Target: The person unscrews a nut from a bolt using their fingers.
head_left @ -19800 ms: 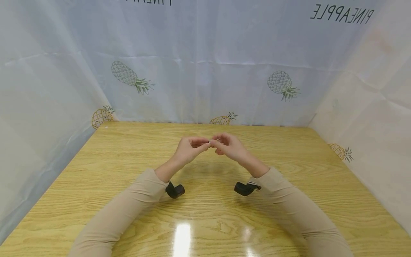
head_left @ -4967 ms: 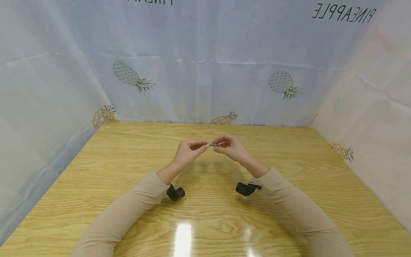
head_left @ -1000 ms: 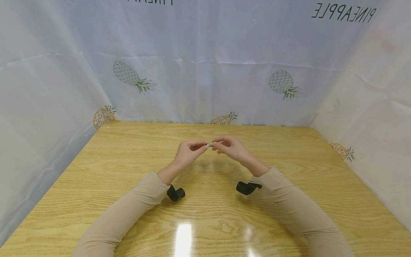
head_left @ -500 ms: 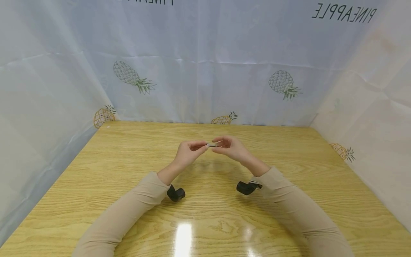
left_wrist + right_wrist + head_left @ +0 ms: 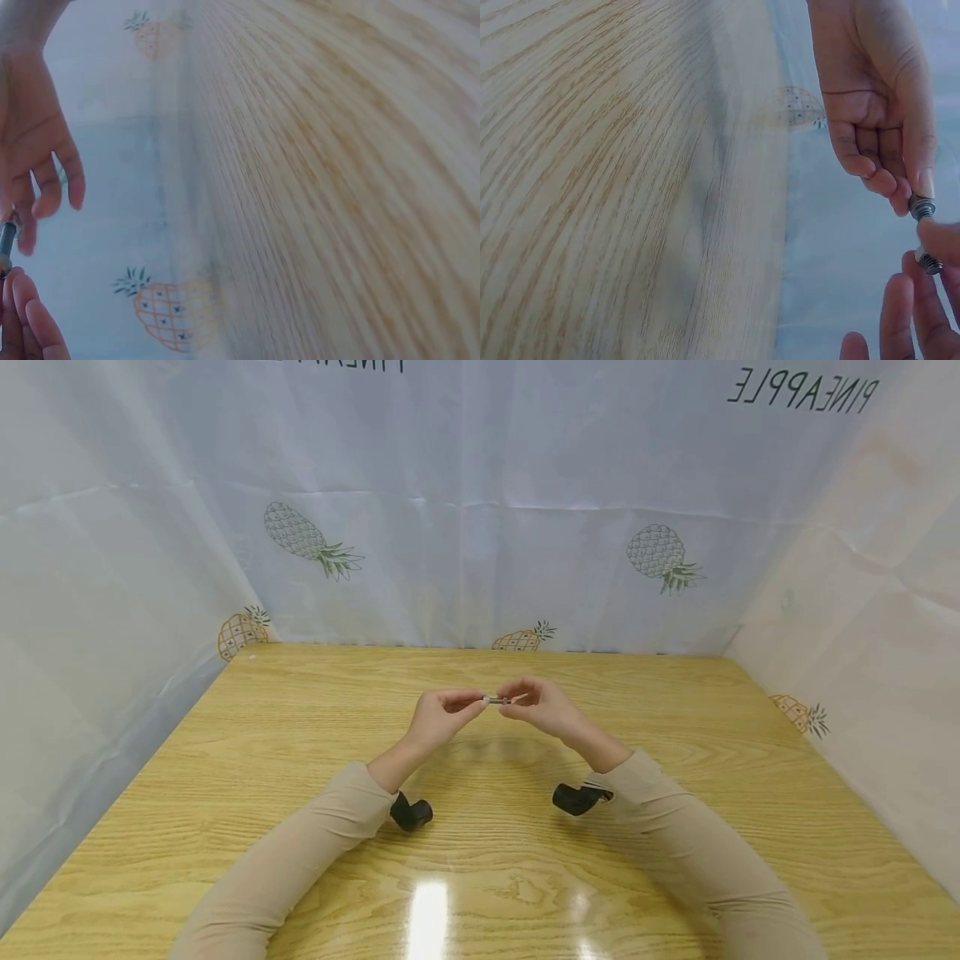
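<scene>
Head view: my left hand [image 5: 442, 713] pinches the head end of a small, silver-grey, threaded metal bolt [image 5: 495, 700], apparently to keep it steady, roughly level above the yellow wood-grain table [image 5: 487, 839]. My right hand [image 5: 546, 706] pinches near its other end, at what looks like a small metal nut [image 5: 506, 701] (hard to make out), probably leaving the shaft between in sight.
</scene>
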The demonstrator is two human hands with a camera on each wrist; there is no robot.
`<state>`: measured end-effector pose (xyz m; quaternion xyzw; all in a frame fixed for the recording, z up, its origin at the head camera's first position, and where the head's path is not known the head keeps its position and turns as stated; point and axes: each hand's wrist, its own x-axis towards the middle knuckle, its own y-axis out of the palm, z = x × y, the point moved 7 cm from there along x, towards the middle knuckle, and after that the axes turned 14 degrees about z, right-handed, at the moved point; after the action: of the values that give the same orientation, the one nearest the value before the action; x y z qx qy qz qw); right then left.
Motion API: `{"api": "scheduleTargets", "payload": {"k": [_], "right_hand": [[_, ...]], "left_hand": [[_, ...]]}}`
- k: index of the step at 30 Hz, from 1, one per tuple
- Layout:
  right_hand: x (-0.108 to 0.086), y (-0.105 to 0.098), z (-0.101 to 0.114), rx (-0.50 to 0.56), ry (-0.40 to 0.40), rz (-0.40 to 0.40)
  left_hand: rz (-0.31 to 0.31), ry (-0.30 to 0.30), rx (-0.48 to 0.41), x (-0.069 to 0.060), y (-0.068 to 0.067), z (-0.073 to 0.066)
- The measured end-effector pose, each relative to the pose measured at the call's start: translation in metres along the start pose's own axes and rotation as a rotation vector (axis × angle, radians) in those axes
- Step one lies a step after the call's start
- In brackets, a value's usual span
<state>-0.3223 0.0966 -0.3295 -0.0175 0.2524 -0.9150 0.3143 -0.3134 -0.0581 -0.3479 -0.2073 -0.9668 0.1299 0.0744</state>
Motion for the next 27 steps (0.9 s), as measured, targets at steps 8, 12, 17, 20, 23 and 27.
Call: {"api": "scheduleTargets", "payload": {"k": [8,12,17,20,23,27], "right_hand": [[0.0017,0.0037,-0.0065,-0.006,0.074,0.068],[0.0013,0.0020,-0.0036,-0.024,0.058,0.037],[0.0000,-0.0002,0.0010,-0.031,0.014,0.002],[-0.0002,-0.0003,0.0007,-0.027,0.015,0.003],[-0.0006,0.0011,0.0010,-0.033,0.021,0.031],[-0.0010,0.0026,-0.0006,-0.022,0.055,0.068]], "left_hand": [[-0.003,-0.009,0.005,-0.0005,-0.0004,0.0000],[-0.004,-0.010,-0.009,-0.0004,-0.0002,0.0009],[-0.007,-0.018,-0.018,-0.0005,-0.0001,0.0008],[-0.006,-0.021,-0.016,-0.0008,-0.0001,0.0000],[-0.005,-0.020,-0.010,-0.0010,0.0000,-0.0006],[-0.008,-0.018,-0.007,-0.0010,-0.0001,-0.0004]]}}
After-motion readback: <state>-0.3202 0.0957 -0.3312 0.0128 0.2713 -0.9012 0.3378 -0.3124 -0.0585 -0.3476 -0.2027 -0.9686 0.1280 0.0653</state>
